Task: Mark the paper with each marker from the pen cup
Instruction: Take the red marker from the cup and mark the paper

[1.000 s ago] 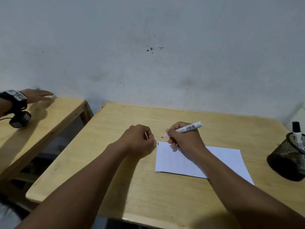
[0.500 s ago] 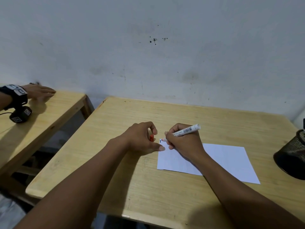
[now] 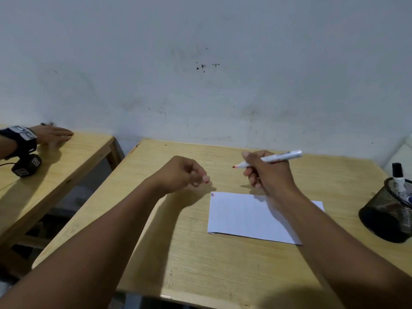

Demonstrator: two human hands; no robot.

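Here the paper lies flat on the surface, the mesh pen cup at its 3 o'clock. Beyond, the right hand grips an uncapped marker above the surface; the left hand is loosely curled, contents unclear.

Bare table lies open around the paper; the pen cup (markers upright) blocks the right edge.

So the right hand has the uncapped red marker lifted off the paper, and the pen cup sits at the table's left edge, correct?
Not quite. The head view shows the pen cup at the table's right edge, not the left. The rest holds: the right hand has the uncapped red marker lifted off the paper.
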